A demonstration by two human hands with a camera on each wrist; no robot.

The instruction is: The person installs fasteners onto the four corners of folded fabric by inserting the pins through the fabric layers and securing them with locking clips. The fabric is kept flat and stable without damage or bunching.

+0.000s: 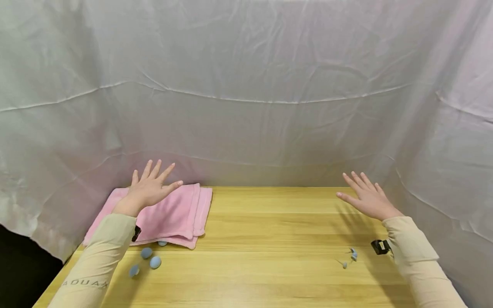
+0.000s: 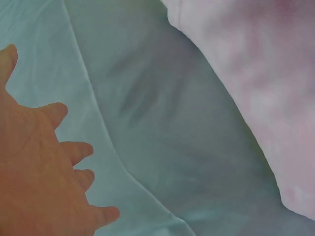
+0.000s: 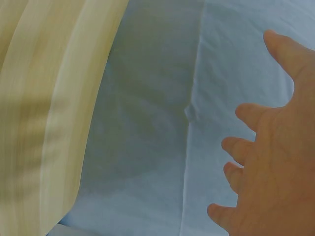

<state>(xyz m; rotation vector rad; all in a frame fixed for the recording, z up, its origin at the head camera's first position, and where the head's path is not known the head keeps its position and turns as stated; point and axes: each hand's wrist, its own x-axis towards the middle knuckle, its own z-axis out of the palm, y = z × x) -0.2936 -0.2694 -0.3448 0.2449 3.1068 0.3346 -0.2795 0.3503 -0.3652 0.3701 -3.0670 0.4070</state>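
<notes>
My left hand (image 1: 148, 188) is held up with its fingers spread, above a folded pink cloth (image 1: 173, 214) at the table's left. Nothing is in its grasp, and its shadow falls across the cloth. On the right, my right hand (image 1: 369, 201) also hovers with fingers spread and holds nothing. Several blue round-topped knobs (image 1: 155, 262) lie by the cloth's front edge, one partly under it. Several small blue-headed pins (image 1: 354, 256) lie on the table below the right hand. In the wrist views, both the left palm (image 2: 39, 162) and the right palm (image 3: 280, 167) show bare.
A wooden table (image 1: 265, 248) spans the front. Pale grey curtains (image 1: 246, 128) hang behind it and along both sides. A small black device (image 1: 380, 247) sits at the right wrist, and the left wrist carries another (image 1: 136, 233).
</notes>
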